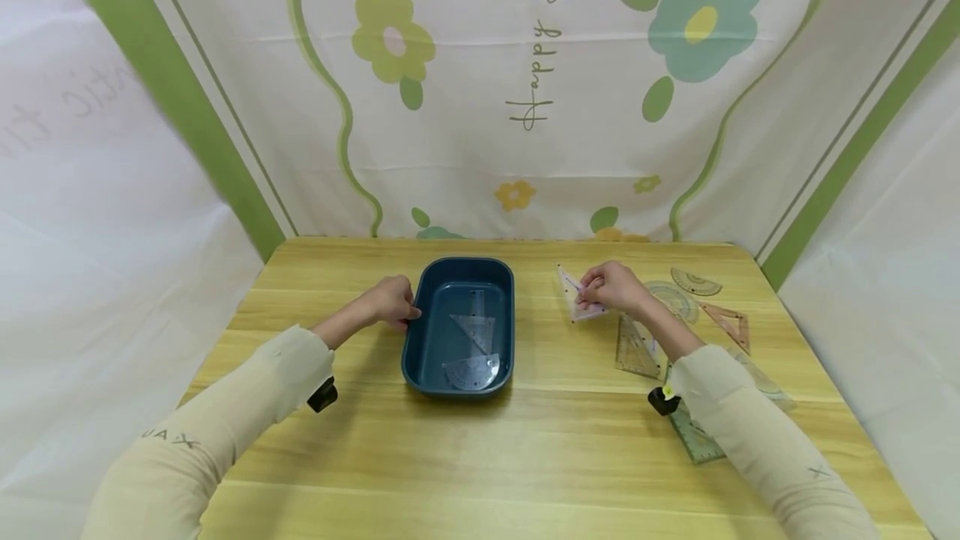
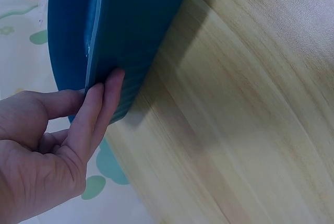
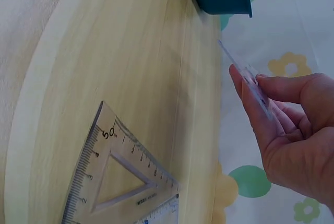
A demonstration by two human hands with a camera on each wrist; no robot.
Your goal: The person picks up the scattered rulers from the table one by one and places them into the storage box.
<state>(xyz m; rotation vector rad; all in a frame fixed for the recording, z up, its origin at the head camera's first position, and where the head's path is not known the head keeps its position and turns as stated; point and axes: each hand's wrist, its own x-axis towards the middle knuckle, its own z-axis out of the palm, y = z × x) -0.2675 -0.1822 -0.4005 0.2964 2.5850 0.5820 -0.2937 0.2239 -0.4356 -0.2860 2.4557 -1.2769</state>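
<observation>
A dark blue tray (image 1: 459,390) stands on the table, with a clear set square (image 1: 480,330), a straight ruler and a protractor (image 1: 472,372) lying inside. My left hand (image 1: 393,302) grips its left rim; in the left wrist view the thumb is on the inner side and fingers (image 2: 112,96) press the outer wall. To the right of the tray, my right hand (image 1: 611,288) pinches a clear set square (image 1: 570,290) between thumb and fingers, raised over the table. The right wrist view shows this set square (image 3: 245,72) nearly edge-on.
Under and around the right forearm lie a set square (image 1: 636,352), a protractor (image 1: 696,282), an orange-tinted set square (image 1: 729,323) and a green-tinted one (image 1: 693,436). A flowered cloth (image 1: 465,148) hangs behind the table's far edge.
</observation>
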